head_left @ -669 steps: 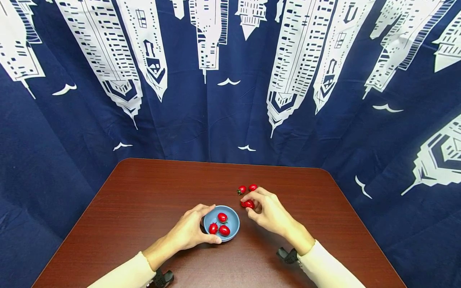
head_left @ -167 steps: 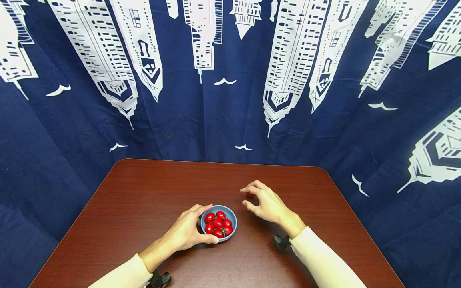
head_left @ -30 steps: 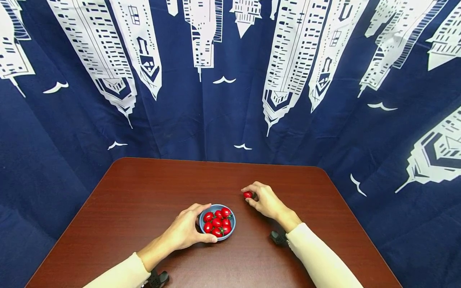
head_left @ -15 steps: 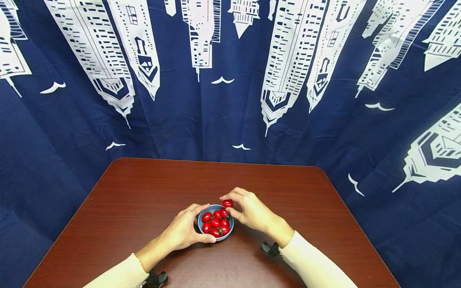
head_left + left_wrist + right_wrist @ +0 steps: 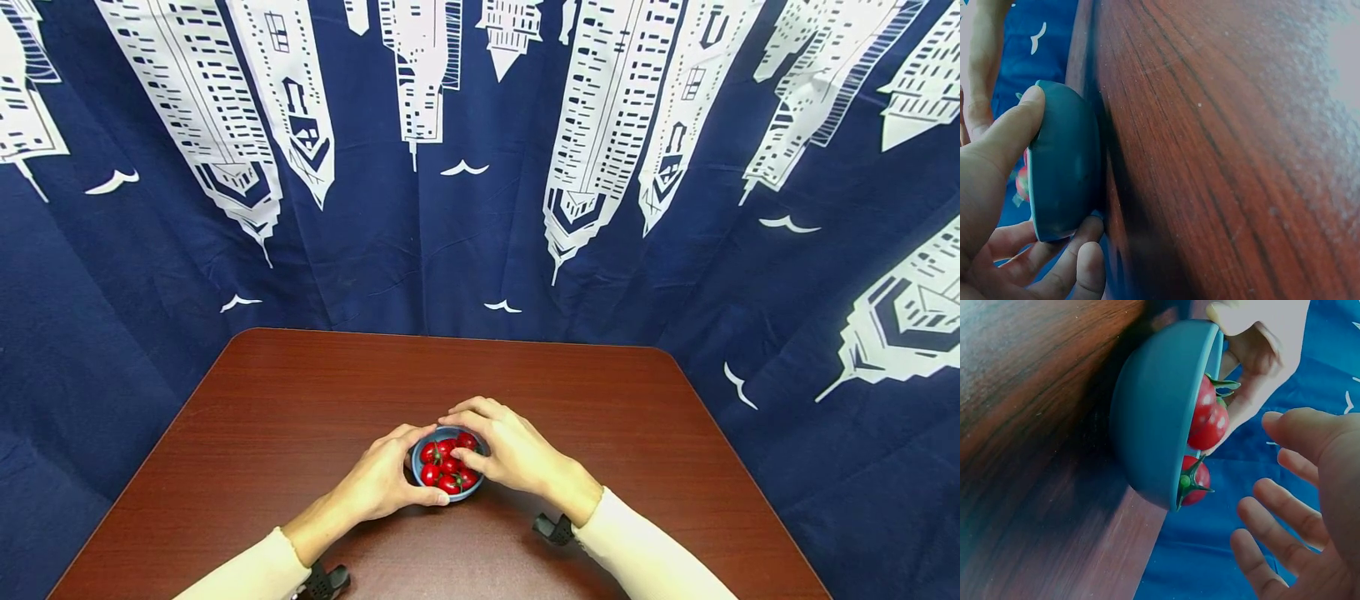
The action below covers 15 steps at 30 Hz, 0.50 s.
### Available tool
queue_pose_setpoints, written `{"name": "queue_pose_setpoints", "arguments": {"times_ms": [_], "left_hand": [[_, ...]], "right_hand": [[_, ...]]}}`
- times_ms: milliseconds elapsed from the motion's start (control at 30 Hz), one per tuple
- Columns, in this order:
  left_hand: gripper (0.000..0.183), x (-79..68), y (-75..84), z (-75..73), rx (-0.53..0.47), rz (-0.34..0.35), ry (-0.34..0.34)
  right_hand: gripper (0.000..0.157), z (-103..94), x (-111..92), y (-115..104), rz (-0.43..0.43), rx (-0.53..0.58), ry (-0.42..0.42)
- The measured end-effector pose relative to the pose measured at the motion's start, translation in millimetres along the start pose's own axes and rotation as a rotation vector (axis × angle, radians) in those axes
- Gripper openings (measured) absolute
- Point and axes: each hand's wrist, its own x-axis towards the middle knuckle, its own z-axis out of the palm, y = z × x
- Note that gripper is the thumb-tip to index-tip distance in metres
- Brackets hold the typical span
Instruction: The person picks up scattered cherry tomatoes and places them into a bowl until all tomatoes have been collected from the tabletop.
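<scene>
A small blue bowl [image 5: 1154, 412] stands on the table, filled with several red cherry tomatoes [image 5: 430, 474] with green stems. My left hand [image 5: 386, 473] grips the bowl from its left side; in the left wrist view the thumb lies at the rim and the fingers curl about the far side. Over the bowl's right part hovers my right hand [image 5: 517, 446], partly covering the tomatoes in the head view. In the right wrist view its fingers [image 5: 1282, 519] are spread and apart from the tomatoes, holding nothing.
The brown wooden table [image 5: 337, 375] has rounded far corners. Behind it hangs a dark blue curtain [image 5: 375, 258] with white building prints. A black wrist camera [image 5: 553, 529] sits under the right wrist, another [image 5: 324, 579] under the left.
My right hand picked up a tomato from the table right of the bowl, carried it left and let it go into the bowl. The left hand has kept its grip on the bowl.
</scene>
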Motion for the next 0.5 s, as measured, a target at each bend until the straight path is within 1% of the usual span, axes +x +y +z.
{"name": "queue_pose_setpoints", "arguments": {"times_ms": [233, 333, 500], "left_hand": [[0.108, 0.3, 2.3, -0.3, -0.006, -0.016, -0.01], [0.109, 0.8, 2.3, -1.6, -0.007, -0.011, -0.007], [0.118, -1.0, -1.8, -8.3, -0.034, 0.01, -0.001]], "right_hand": [[0.05, -3.0, -9, 4, 0.07, 0.005, 0.038], [0.053, -4.4, -14, 7, 0.116, -0.006, 0.043], [0.061, -8.6, -28, 18, 0.179, -0.05, 0.069]]}}
